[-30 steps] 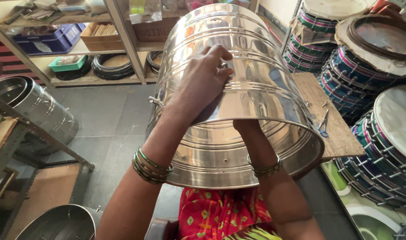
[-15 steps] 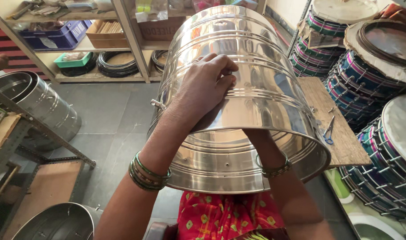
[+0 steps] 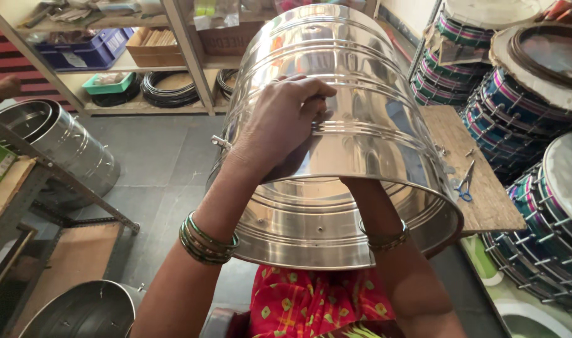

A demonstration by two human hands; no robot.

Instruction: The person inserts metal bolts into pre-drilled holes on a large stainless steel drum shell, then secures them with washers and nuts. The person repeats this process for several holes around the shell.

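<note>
my left hand (image 3: 283, 122) grips the steel drum (image 3: 361, 94) on top; my right arm reaches inside it, hand hidden, grip unclear

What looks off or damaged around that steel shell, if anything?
Nothing stands out. The steel drum shell looks undented, tilted only because the left hand grips it outside and the right forearm reaches inside. Scissors lie flat on the wooden board.

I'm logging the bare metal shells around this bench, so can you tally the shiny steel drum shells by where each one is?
Steel shell held by left hand, right hand reaching inside, hidden: 1
Nested shells lying at left: 2
Shell at lower left: 1
Total: 4
</note>
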